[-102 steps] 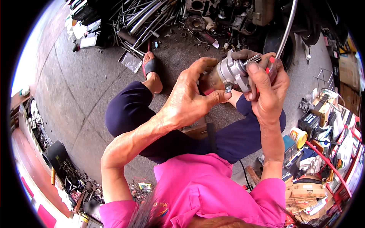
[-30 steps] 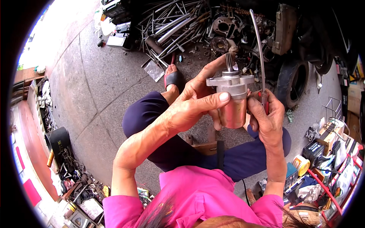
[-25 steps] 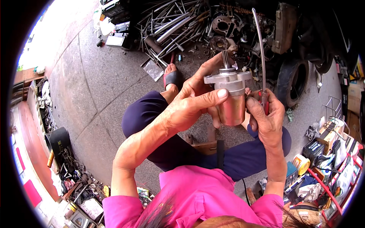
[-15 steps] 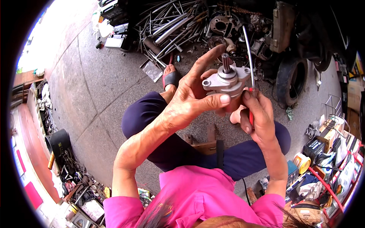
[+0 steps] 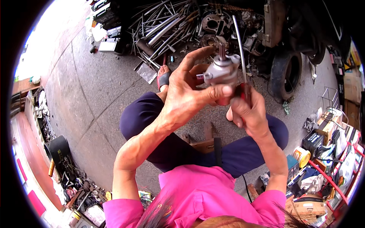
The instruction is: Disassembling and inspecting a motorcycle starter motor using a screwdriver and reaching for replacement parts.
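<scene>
With the left hand (image 5: 186, 99) clamped around the grey motor housing (image 5: 221, 73) held up over the knees, the right hand (image 5: 248, 112), closed on the long screwdriver (image 5: 240, 49), should probably keep its blade straight and steady

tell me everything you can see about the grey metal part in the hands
The grey metal part looks like a small cast housing, dull silver, with a round body, a flanged rim and a short dark shaft sticking up from its top. It is held up over the person's lap, shaft pointing away. The left hand wraps it from the left, thumb pressed across its lower front. The right hand sits just below and right, gripping a red-handled screwdriver whose long shaft rises past the part's right edge. Its underside is hidden.
</scene>
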Available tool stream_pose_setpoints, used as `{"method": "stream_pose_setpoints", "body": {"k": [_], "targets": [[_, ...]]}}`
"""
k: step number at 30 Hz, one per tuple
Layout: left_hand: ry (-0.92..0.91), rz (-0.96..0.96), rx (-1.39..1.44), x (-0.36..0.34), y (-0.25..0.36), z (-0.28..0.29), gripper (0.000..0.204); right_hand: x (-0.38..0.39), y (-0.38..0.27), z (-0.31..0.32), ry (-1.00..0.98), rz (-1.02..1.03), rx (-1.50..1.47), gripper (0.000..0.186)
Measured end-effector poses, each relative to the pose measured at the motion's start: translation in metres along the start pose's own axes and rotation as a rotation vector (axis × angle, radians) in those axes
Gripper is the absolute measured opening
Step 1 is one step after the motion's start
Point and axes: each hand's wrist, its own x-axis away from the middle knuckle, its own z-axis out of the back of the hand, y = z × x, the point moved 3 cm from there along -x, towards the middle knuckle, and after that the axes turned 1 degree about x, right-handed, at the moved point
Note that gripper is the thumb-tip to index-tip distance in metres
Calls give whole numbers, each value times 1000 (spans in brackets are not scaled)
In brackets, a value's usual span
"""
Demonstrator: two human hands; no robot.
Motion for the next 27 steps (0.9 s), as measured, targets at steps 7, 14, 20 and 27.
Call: {"method": "stream_pose_setpoints", "body": {"k": [7, 14, 20, 27], "targets": [[121, -26, -70, -1, -5, 8, 77, -5, 10, -9, 44, -30, -109, 40], [114, -6, -183, -1, -6, 2, 55, -6, 14, -13, -8, -122, -199, 41], [121, -15, -393, 0, -7, 14, 95, -11, 12, -17, 41, -29, -39, 40], [-29, 2, -394, 2, 7, 14, 96, -8, 19, -3, -197, -255, -647, 56]]}}
